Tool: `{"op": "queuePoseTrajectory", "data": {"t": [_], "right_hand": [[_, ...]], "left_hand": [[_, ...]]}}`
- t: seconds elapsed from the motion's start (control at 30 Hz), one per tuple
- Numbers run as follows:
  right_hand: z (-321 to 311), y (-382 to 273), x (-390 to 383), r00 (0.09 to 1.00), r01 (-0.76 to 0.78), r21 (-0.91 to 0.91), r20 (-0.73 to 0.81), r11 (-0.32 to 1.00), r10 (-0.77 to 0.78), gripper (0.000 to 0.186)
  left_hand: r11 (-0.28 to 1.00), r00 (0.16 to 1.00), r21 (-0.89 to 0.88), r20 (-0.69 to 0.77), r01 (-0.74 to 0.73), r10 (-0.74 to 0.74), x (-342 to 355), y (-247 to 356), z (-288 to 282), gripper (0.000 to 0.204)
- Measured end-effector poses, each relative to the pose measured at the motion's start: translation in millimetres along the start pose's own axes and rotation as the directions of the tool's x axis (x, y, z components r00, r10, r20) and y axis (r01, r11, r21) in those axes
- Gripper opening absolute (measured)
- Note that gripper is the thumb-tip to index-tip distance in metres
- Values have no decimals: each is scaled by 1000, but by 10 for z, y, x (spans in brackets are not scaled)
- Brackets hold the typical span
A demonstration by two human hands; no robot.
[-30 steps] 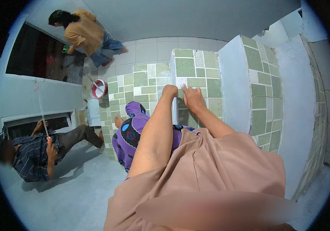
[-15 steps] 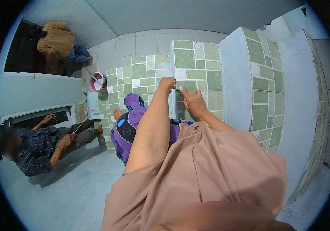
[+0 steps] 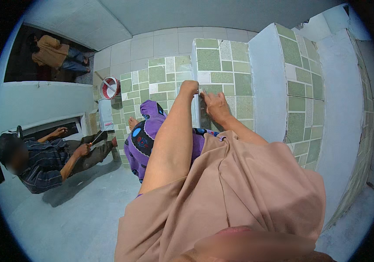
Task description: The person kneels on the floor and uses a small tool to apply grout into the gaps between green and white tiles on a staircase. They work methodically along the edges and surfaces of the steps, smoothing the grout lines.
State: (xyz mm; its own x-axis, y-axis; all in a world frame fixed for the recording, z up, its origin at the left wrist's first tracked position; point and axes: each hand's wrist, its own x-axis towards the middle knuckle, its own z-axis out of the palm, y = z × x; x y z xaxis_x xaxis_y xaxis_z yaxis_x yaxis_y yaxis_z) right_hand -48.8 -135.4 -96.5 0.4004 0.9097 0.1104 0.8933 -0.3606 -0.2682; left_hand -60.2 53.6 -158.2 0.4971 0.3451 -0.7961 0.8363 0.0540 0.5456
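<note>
A seated co-worker (image 3: 43, 159) scrapes with a small tool at the far left, and a red bucket (image 3: 110, 87) stands on the tiled floor (image 3: 161, 76). My left hand (image 3: 190, 87) is curled shut at the tiled step's (image 3: 222, 72) front edge; what it grips I cannot tell. My right hand (image 3: 215, 107) lies open, fingers flat on the tile face just beside it. I judge steady, even pressure along the joint matters here.

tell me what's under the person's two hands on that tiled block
Green and white tiles of the tiled block. The left hand and right hand press on its face; the patch directly beneath them is covered, so nothing more shows.
</note>
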Motion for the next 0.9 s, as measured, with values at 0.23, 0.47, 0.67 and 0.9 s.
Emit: {"op": "queuePoseTrajectory", "data": {"t": [0.23, 0.47, 0.67, 0.9], "right_hand": [[-6, -14, -29, 991, -39, 0, 128, 999, 39, 48], [-43, 96, -165, 997, -77, 32, 4, 997, 77, 47], [-76, 187, 403, 987, -163, -4, 8, 987, 163, 42], [23, 203, 435, 989, -124, -41, 80, 991, 127, 39]], "left_hand": [[999, 1000, -49, 2, -11, 11, 454, -258, 91, 23], [997, 995, 9, -54, -80, 80, 742, -436, 188, 30], [995, 995, -23, -42, -92, 91, 606, -373, 176, 28], [993, 996, -69, -2, -92, 92, 484, -317, 124, 28]]}}
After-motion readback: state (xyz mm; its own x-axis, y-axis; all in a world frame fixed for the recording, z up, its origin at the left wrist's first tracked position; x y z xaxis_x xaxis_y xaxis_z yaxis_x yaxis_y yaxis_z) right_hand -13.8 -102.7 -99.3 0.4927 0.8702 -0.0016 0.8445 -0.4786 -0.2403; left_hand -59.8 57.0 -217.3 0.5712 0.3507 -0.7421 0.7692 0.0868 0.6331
